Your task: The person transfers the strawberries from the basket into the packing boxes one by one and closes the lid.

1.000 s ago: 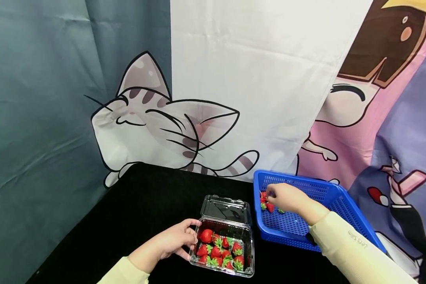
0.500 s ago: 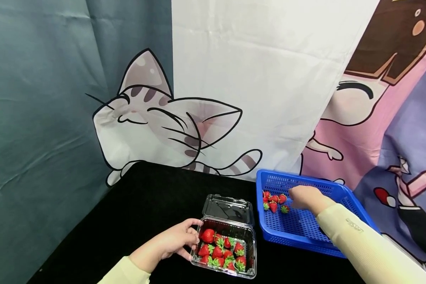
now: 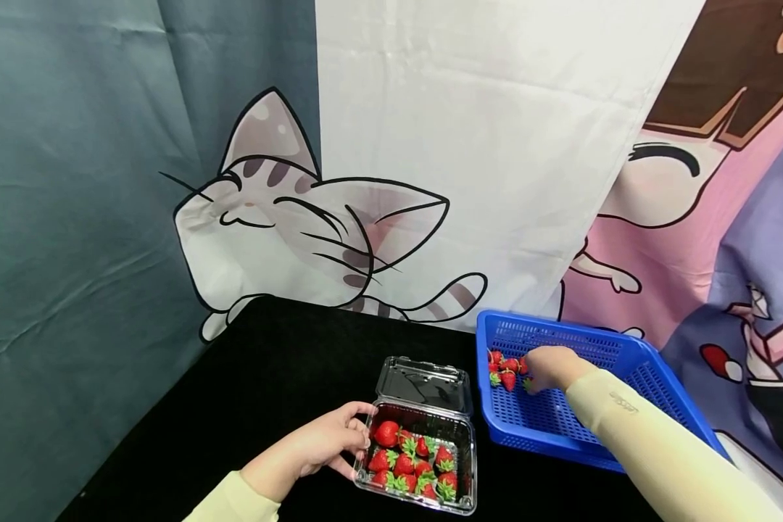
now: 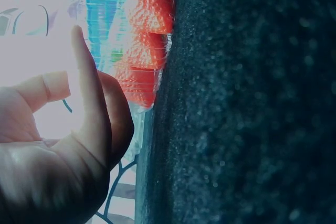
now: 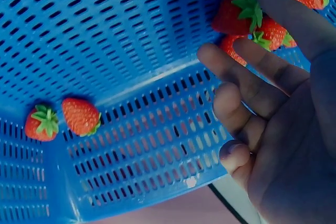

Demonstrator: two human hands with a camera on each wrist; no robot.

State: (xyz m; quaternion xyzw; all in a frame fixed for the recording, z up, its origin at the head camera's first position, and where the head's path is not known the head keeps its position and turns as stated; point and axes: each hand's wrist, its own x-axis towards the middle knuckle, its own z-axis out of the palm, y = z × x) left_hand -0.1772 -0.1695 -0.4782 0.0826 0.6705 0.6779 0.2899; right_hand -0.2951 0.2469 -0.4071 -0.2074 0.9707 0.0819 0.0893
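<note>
My left hand (image 3: 326,442) holds the left side of a clear plastic clamshell box (image 3: 467,453), fingers and thumb at its rim and wall. Several red strawberries (image 3: 404,464) with green leaves lie inside, and its lid (image 3: 424,386) is folded back. In the left wrist view, strawberries (image 4: 150,9) show through the box wall beside the hand. Over the blue plastic basket (image 3: 485,402), my right hand (image 3: 551,366) reaches down with fingers apart. The right wrist view has a strawberry (image 5: 231,17) near the thumb and fingertips, with more strawberries behind it.
Two strawberries lie apart in a far corner of the basket, one strawberry (image 5: 39,123) beside another strawberry (image 5: 81,116). Box and basket stand side by side on a black cloth (image 3: 287,362). A printed curtain (image 3: 391,130) hangs close behind them.
My right hand moved right from the strawberries at the basket's left, then came back left and lower to a strawberry there. The left hand keeps its hold on the box.
</note>
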